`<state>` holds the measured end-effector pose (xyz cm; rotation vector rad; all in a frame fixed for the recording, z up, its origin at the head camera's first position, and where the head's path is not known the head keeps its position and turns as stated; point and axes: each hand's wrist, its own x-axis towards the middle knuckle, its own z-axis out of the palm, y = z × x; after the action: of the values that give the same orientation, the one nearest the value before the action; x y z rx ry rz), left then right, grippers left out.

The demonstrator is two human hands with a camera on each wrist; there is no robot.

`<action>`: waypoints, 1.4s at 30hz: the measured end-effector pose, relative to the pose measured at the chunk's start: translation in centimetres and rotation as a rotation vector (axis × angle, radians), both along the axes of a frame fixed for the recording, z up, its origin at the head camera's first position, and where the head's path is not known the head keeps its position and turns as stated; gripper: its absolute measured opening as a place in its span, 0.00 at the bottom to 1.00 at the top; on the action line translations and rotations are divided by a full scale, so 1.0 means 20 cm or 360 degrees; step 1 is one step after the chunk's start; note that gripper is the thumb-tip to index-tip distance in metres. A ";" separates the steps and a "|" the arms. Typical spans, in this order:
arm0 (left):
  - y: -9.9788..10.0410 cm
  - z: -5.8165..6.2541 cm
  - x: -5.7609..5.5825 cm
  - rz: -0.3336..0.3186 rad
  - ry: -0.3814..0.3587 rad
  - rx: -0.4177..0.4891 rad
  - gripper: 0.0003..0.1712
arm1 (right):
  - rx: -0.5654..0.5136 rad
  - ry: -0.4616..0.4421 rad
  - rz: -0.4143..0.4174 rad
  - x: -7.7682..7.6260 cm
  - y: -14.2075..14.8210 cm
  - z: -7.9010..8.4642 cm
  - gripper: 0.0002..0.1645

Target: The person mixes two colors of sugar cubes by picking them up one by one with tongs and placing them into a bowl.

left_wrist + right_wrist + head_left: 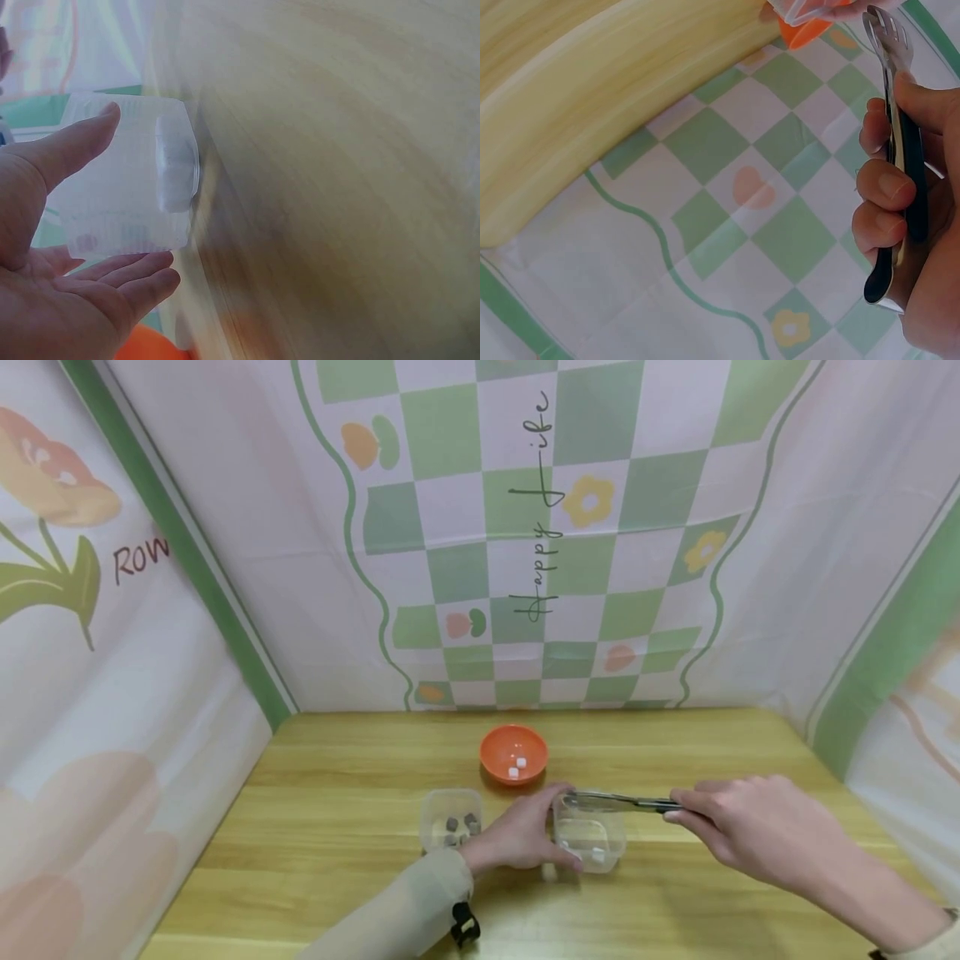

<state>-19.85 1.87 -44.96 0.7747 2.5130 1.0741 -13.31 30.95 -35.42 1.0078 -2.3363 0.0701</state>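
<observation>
My left hand (525, 831) holds a clear plastic container (611, 839) from its left side, thumb at the near side and fingers at the far side. In the left wrist view the thumb and fingers span the container (120, 172), with a whitish patch low in it. Small white pieces show near its bottom in the head view. My right hand (757, 827) grips metal tongs (637, 803) with dark handles. The tongs reach left over the container's rim; in the right wrist view their fork-like tip (892, 37) shows, with no piece visible between the ends.
An orange bowl (495, 752) with white cubes stands behind the hands. Left of the left hand is another clear container (431, 814) with several dark cubes, partly hidden by that hand. The wooden table (337, 877) ends at patterned cloth (517, 510) at the back and sides.
</observation>
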 end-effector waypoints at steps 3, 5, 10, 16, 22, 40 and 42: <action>0.00 0.00 0.00 0.0017 -0.0029 -0.0001 0.67 | -0.0007 0.0004 -0.0001 0.00 -0.01 0.01 0.32; 0.00 0.00 0.00 0.0019 -0.0047 0.0009 0.66 | -0.0018 0.0004 -0.0002 -0.01 -0.01 0.01 0.32; 0.00 0.01 0.00 0.0015 -0.0074 0.0031 0.53 | -0.0044 0.0017 -0.0003 -0.03 -0.03 0.03 0.33; 0.00 0.00 0.00 0.0022 -0.0057 0.0023 0.58 | -0.0018 -0.0025 -0.0017 -0.07 -0.06 0.05 0.29; 0.01 0.00 -0.01 0.0002 -0.0015 0.0018 0.62 | 0.0028 -0.0119 -0.0091 -0.11 -0.09 0.07 0.14; 0.00 0.00 -0.02 -0.0012 -0.0002 -0.0004 0.61 | 0.0111 -0.0287 -0.0186 -0.27 -0.24 0.08 0.21; 0.00 -0.01 -0.02 -0.0023 0.0001 -0.0008 0.61 | 0.0124 -0.0295 -0.0180 -0.29 -0.25 0.06 0.22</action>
<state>-20.19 1.88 -45.15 0.7904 2.5056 1.0628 -19.17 25.88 -34.12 0.9391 -2.5785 0.0298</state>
